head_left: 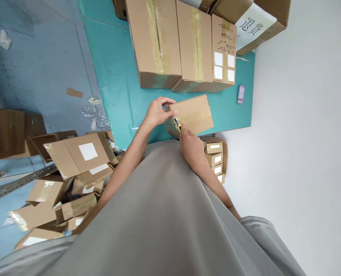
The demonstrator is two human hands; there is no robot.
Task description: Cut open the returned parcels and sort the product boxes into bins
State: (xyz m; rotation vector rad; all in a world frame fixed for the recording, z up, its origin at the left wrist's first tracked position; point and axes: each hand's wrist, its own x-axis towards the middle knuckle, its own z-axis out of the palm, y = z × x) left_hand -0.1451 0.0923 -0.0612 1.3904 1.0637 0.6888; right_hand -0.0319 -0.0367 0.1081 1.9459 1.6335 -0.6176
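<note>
A small brown cardboard box [197, 115] lies at the near side of the teal table [115, 84], close to my body. My left hand [158, 112] grips the box by its left end, the fingers at the far corner and the thumb on top. In my right hand [192, 145] is a box cutter [179, 125] with a yellow part and a dark tip. The cutter's tip meets the taped left edge of the box, just below my left thumb. My right fingers hide most of the cutter's handle.
Three taped cartons [161, 42] stand side by side behind the small box. A larger open carton [262, 23] with a paper sign is at the back right. Opened boxes [81, 153] lie heaped on the floor at left. Small labelled boxes [215, 159] sit below the table's near edge.
</note>
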